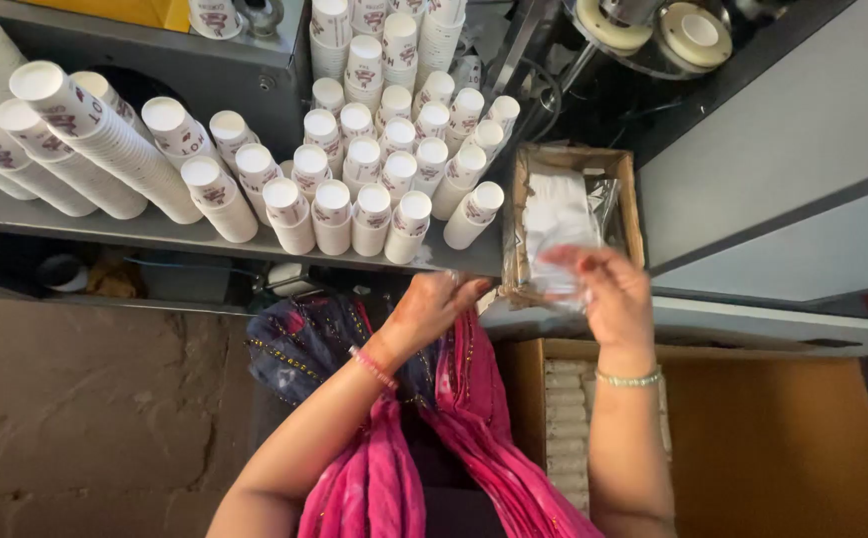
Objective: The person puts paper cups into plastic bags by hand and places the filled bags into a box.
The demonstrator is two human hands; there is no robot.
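Right hand on clear plastic bag

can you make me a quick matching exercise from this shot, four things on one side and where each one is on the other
Things:
1. stacks of white paper cups
2. clear plastic bag
3. small cardboard tray
4. large cardboard box

Places:
A. low on the right, below the grey ledge
B. at the fingers of the right hand
C. standing and leaning on the grey shelf
D. on the shelf's right end, holding white bags

Pairs: 1-C, 2-B, 3-D, 4-A
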